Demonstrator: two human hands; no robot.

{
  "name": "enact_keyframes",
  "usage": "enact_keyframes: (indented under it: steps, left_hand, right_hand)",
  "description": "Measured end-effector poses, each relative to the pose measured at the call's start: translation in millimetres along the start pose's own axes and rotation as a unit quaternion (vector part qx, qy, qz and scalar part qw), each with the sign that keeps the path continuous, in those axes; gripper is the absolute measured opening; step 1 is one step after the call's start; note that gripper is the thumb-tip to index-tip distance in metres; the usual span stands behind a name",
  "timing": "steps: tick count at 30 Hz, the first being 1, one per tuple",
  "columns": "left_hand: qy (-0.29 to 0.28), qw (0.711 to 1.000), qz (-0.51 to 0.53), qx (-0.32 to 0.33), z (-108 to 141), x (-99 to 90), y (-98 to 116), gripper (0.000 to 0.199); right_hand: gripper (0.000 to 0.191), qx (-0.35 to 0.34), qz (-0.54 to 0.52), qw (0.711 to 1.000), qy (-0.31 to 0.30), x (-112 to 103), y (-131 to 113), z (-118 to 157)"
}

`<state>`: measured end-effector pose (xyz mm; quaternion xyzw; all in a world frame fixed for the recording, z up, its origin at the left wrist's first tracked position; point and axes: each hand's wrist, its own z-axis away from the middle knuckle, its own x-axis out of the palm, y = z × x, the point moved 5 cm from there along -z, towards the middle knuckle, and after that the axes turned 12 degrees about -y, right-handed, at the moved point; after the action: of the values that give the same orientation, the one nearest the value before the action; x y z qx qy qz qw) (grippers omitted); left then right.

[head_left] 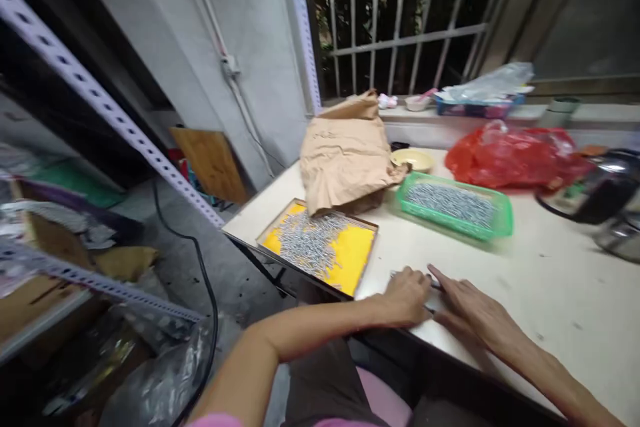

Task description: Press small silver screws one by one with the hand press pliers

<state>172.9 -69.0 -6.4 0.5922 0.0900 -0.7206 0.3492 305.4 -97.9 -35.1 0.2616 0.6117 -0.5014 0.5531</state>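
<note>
At the table's front edge my left hand (pixel 407 293) is closed around something small, dark and metallic that I cannot make out. Just to its right, my right hand (pixel 463 303) has its fingers stretched out, close beside a dark metal piece (pixel 434 283) between the two hands. Left of my hands lies a shallow tray (pixel 356 260) with a yellow bottom, holding a loose heap of small silvery metal pins (pixel 307 240). Behind my hands a green plastic basket (pixel 503 213) is filled with similar pins (pixel 450 203).
A crumpled brown paper bag (pixel 347 153) overlaps the tray's back edge. Behind are a yellow dish (pixel 414 160) and a red plastic bag (pixel 515 157). A shiny kettle (pixel 605 190) stands at the right. A perforated metal post (pixel 110 110) slants at the left.
</note>
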Motion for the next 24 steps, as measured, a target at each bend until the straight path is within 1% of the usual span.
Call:
enact_keyframes:
  steps: [1, 4, 7, 10, 13, 15, 17, 21, 24]
  left_hand:
    - [0.005, 1.0, -0.002, -0.004, -0.8, 0.9, -1.4, 0.049]
    - [-0.009, 1.0, -0.017, -0.001, -2.6, 5.3, -2.8, 0.051]
    - [-0.016, 0.999, -0.04, 0.007, -2.9, 6.2, -0.5, 0.051]
    - [-0.008, 0.998, -0.069, 0.01, -3.3, 2.2, 1.6, 0.053]
    - [-0.002, 0.997, -0.082, 0.016, -5.6, -4.0, 0.9, 0.054]
    - [0.001, 0.996, -0.081, 0.025, -8.7, -7.4, -0.9, 0.048]
    - [0.006, 0.997, -0.077, 0.032, -12.1, -9.4, -3.0, 0.038]
    - [0.013, 0.998, -0.056, 0.033, -16.2, -9.8, -4.3, 0.023]
    - [0.005, 0.998, -0.05, 0.029, -17.5, -10.5, -3.2, 0.022]
  right_hand:
    - [0.071, -0.002, -0.002, 1.0, -0.001, 5.4, 5.5, -2.8]
    - [0.076, 0.002, -0.003, 1.0, -0.004, 17.3, 19.7, -9.0]
    - [0.077, -0.003, 0.01, 1.0, -0.004, 18.5, 24.4, -8.5]
    - [0.066, -0.004, 0.043, 0.999, -0.012, 9.6, 17.7, -5.6]
    - [0.05, 0.01, 0.075, 0.996, -0.038, -4.6, 2.5, -3.5]
    - [0.043, 0.025, 0.089, 0.994, -0.053, -14.2, -7.4, -3.1]
    - [0.037, 0.041, 0.086, 0.994, -0.054, -21.6, -13.9, -2.9]
    - [0.03, 0.068, 0.069, 0.994, -0.042, -25.3, -17.7, -1.3]
    - [0.031, 0.078, 0.07, 0.994, -0.04, -22.5, -19.8, -0.7]
